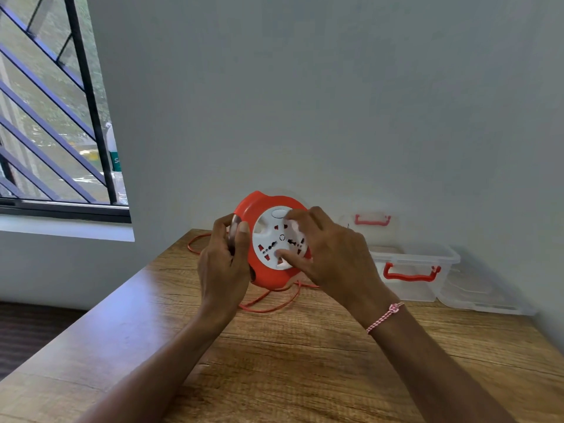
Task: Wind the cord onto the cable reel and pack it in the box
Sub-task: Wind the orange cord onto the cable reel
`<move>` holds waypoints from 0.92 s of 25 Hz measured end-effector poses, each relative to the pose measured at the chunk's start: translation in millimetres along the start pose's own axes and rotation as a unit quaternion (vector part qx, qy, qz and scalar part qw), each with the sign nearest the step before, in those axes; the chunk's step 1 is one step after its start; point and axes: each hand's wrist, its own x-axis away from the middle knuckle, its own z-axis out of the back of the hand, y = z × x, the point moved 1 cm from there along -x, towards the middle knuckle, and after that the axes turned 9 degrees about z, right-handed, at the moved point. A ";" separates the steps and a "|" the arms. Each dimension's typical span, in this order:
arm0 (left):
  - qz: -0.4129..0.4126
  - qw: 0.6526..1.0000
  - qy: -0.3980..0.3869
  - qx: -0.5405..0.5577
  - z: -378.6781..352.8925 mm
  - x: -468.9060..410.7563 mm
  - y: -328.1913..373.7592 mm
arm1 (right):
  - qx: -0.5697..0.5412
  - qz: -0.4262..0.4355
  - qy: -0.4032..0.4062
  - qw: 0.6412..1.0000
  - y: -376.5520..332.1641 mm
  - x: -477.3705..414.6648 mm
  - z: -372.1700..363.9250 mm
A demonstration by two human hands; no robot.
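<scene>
Item: orange cable reel [280, 238] with white socket face, held upright above the wooden surface [305, 361] at the middle of the view, face toward the person. Left hand [224, 264] gripped the reel's rim at 9 o'clock, thumb on the front, fingers curled behind. Right hand [332, 257] lay on the white face from 3 o'clock, curled fingertips and thumb pressed into it as if to turn it. Orange cord [268, 303]: thin, limp, mostly unwound; it hung from the reel at 6 o'clock and lay in loose loops on the surface, with another loop showing at 9 o'clock behind the left hand. Clear plastic box [412, 288] with a red handle stood open on the surface at 3 o'clock of the reel, well apart from it; a clear lid [488, 300] lay beside it. Handling, as judged: housing rigid, smooth plastic, probably light, best steadied by the rim while the centre is turned. The cord is soft and liable to snag or kink, so it would want guiding in. Winding appeared far from done; packing not yet begun.
</scene>
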 end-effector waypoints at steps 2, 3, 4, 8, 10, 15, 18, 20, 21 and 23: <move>0.008 1.000 -0.001 -0.001 2.7 -2.7 -0.1 | 0.046 0.070 -0.047 0.995 3.2 1.1 -1.4; 0.012 1.000 -0.008 0.001 3.6 -3.9 -0.3 | 0.064 0.085 -0.057 0.993 2.3 1.9 -3.5; 0.016 1.000 -0.017 0.002 3.6 -4.8 -1.1 | 0.077 0.095 -0.059 0.991 1.2 2.8 -5.3; 0.014 0.999 -0.033 -0.011 2.9 -6.8 -3.7 | 0.099 0.113 -0.047 0.988 -2.2 3.6 -8.3; -0.006 0.999 -0.030 -0.021 1.8 -5.2 -4.1 | 0.089 0.084 -0.039 0.992 -4.8 3.8 -8.1; -0.058 0.997 -0.025 -0.045 0.3 1.6 0.8 | -0.135 -0.218 -0.017 0.966 -21.7 0.5 -13.5; -0.060 0.997 -0.022 -0.049 -1.2 4.0 0.3 | -0.359 -0.400 -0.008 0.843 -24.8 -1.1 -18.4; -0.043 0.998 -0.012 -0.041 -1.4 3.0 -1.5 | -0.268 -0.335 -0.002 0.903 -21.0 -0.4 -12.5; -0.030 0.999 -0.003 -0.034 -0.6 1.1 -2.5 | -0.171 -0.259 0.008 0.951 -17.0 0.8 -8.6; -0.016 0.999 0.015 -0.028 3.0 -3.8 -3.9 | -0.034 -0.087 0.024 0.995 -10.3 0.3 -4.0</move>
